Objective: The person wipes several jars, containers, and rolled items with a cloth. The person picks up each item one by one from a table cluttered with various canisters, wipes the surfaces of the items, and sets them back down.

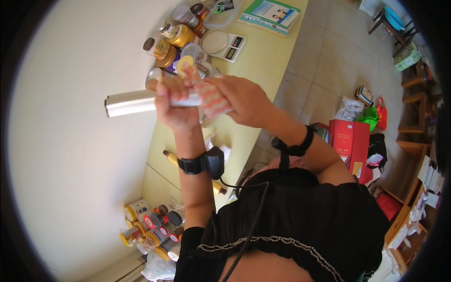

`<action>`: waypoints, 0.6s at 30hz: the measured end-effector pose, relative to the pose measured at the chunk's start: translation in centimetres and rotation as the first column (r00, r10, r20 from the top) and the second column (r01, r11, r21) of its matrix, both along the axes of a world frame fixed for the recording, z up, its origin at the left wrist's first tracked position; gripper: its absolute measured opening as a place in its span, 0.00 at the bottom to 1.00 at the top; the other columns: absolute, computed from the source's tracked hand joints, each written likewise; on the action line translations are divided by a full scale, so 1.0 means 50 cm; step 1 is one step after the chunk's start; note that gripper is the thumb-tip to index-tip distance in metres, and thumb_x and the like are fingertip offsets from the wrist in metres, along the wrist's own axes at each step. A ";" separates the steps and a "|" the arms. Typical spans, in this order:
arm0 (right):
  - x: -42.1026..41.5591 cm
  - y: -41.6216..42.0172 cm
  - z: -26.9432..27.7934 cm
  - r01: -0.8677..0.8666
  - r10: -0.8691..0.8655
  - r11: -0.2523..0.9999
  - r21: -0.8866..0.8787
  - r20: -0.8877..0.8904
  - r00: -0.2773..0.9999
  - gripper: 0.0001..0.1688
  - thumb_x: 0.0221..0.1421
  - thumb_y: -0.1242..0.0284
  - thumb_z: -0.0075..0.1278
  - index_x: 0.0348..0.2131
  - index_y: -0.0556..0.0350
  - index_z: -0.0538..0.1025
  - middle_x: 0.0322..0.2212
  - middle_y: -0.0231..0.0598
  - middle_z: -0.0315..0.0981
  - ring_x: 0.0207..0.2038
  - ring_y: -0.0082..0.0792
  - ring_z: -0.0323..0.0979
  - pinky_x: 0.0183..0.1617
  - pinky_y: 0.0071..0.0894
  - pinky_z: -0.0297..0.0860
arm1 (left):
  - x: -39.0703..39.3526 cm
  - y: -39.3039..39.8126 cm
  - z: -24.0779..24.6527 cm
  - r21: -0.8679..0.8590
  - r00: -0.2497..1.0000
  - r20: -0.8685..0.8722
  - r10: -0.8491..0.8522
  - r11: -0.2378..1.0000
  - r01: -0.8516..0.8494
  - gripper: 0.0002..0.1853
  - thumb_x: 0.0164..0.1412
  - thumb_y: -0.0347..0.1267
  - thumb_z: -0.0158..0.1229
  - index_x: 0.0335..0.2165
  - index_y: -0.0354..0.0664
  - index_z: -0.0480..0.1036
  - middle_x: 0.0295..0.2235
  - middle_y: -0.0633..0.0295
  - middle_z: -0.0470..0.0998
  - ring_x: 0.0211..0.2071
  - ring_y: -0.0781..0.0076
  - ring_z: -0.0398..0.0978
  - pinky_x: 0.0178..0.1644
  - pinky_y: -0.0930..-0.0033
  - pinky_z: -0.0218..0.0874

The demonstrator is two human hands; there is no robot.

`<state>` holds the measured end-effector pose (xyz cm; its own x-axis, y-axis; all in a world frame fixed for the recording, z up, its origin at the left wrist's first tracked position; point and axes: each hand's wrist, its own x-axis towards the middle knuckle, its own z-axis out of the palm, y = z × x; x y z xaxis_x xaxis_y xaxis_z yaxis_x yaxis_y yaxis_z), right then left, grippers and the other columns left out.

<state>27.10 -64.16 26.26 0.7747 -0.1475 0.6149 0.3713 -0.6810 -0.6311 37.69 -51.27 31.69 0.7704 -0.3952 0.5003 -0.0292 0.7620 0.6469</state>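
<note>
My left hand (178,102) is closed around a long white bar-shaped object (130,103) with a dark-edged end, raised above the table. Its far end sticks out to the left, towards the wall. A cloth with pink and white wavy stripes (212,98) is pinched in my right hand (243,100), against the other end of the white object. Motion blurs the cloth, and my fingers hide part of that end. Behind my hands, a jar with a yellow lid (186,63) stands on the pale yellow table (262,75).
Several lidded jars (183,35) line the wall side, beside a white kitchen scale (227,47) and stacked books (271,16). Below my left forearm lies a yellow tube-like object (171,157). More jars (155,225) crowd the near end. A red box (348,141) stands right of my right arm.
</note>
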 end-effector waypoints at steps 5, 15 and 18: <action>-0.065 -0.085 -0.053 -0.152 0.280 0.932 0.329 -0.385 0.879 0.31 0.52 0.69 0.58 0.55 0.51 0.69 0.44 0.43 0.76 0.41 0.43 0.76 0.44 0.38 0.72 | 0.037 0.056 0.034 -0.123 0.998 -0.041 -0.047 0.992 0.042 0.09 0.62 0.31 0.51 0.24 0.49 0.65 0.15 0.77 0.57 0.18 0.84 0.57 0.39 0.70 0.68; -0.042 -0.102 -0.095 -0.017 0.559 0.379 0.925 -0.214 0.801 0.34 0.67 0.47 0.39 0.60 0.51 0.62 0.40 0.29 0.74 0.42 0.21 0.69 0.47 0.27 0.67 | 0.072 0.080 0.035 -0.253 0.992 -0.103 -0.069 0.967 0.041 0.08 0.61 0.30 0.51 0.26 0.48 0.62 0.16 0.76 0.55 0.18 0.84 0.56 0.39 0.67 0.70; -0.009 -0.090 -0.123 -0.013 0.367 0.612 0.791 -0.269 0.890 0.30 0.67 0.50 0.41 0.50 0.59 0.70 0.34 0.32 0.75 0.34 0.21 0.72 0.40 0.24 0.69 | 0.044 0.056 0.017 0.064 0.976 0.118 0.185 0.979 -0.193 0.11 0.58 0.35 0.55 0.25 0.50 0.59 0.16 0.75 0.56 0.19 0.81 0.56 0.41 0.67 0.68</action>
<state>26.65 -68.68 20.10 0.9715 -0.2368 0.0124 0.0520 0.1621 -0.9854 39.87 -48.46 32.55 0.7761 -0.2875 0.5613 -0.2427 0.6853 0.6867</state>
